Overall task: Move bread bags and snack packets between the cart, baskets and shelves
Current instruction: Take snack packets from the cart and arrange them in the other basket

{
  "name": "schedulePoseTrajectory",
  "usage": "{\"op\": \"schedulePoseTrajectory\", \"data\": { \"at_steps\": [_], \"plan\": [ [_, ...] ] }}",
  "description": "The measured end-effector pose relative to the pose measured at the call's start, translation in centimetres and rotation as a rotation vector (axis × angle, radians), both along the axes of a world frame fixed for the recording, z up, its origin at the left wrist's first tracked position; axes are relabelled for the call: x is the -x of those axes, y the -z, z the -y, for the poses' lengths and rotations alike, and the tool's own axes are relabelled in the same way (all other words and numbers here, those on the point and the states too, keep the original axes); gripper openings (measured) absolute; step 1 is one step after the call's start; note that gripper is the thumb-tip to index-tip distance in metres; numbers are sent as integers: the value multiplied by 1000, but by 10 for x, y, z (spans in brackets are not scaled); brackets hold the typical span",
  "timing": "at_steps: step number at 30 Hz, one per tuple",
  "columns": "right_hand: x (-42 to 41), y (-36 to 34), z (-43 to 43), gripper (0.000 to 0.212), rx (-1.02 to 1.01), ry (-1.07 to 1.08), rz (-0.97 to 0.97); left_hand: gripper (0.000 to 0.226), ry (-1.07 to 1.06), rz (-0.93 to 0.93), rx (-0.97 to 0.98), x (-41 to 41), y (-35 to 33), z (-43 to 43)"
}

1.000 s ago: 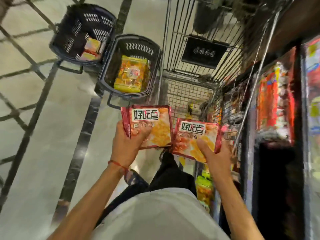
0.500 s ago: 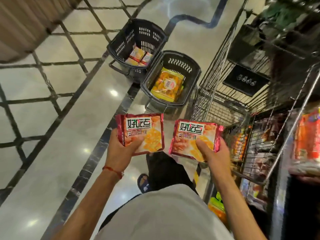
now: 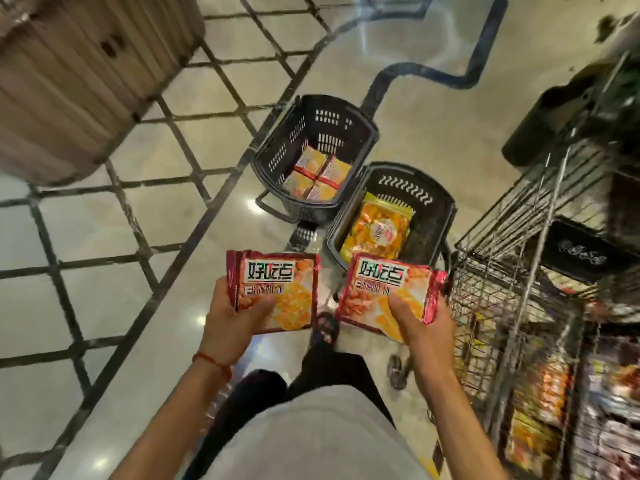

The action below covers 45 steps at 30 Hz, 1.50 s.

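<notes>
- Mid-task, by my read: far basket [image 3: 277, 150] on the floor [image 3: 104, 271] already holds bundled packets [image 3: 317, 174]; near basket [image 3: 434, 233] holds one yellow bag [image 3: 377, 230].
- Two more packets are in the air, not placed yet; which basket they go to can't be told.
- Left hand [image 3: 230, 317]: fingers curled under, thumb on the face, gripping the left packet [image 3: 277, 289] by its lower left corner; layered edges suggest more than one.
- Right hand [image 3: 420, 320]: same grip on the right packet [image 3: 388, 289], held over the near basket's front edge.
- Both packets face-up, side by side, not touching.
- Cart [image 3: 512, 271] just right of the baskets; shelves [image 3: 606, 410] far right, blurred.
</notes>
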State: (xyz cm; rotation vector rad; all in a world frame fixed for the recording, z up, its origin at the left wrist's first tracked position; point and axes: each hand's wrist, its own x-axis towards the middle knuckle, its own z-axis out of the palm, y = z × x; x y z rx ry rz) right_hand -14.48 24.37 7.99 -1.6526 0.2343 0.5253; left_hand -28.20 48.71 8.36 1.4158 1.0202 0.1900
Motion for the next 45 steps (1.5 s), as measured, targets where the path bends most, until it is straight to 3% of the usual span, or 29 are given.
{"op": "schedulePoseTrajectory", "data": {
  "at_steps": [5, 12, 16, 20, 22, 24, 25, 28, 32, 38, 42, 45],
  "plan": [
    [-54, -4, -75, 64, -9, 39, -22, 49, 58, 3, 11, -63, 3, -74],
    [-116, 14, -177, 51, 16, 186, -56, 42, 216, -38, 49, -160, 30, -190],
    [-144, 28, -238, 47, 66, 254, -89, 54, 335, -115, 93, -220, 39, -258],
    [-167, 44, -285, 52, 89, 355, -151, 29, 452, -125, 30, -273, 50, -308],
    [-182, 55, -301, 48, 80, 394, -176, 31, 518, -163, 52, -298, 63, -330],
    [-200, 68, -313, 50, 90, 420, -218, 47, 526, -205, 89, -320, 83, -345],
    [-209, 77, -318, 50, 105, 413, -232, 52, 511, -227, 98, -330, 95, -350],
    [-240, 112, -331, 48, 141, 409, -260, 31, 483, -266, 82, -359, 135, -358],
    [-287, 168, -344, 35, 160, 340, -291, 69, 389, -319, 61, -393, 190, -361],
    [-329, 265, -358, 35, 225, 325, -368, 36, 343, -348, 6, -430, 275, -356],
    [-339, 334, -373, 35, 288, 336, -433, 33, 390, -386, -6, -449, 336, -357],
    [-346, 379, -389, 51, 330, 348, -493, 35, 451, -429, -83, -463, 382, -359]
  ]
}}
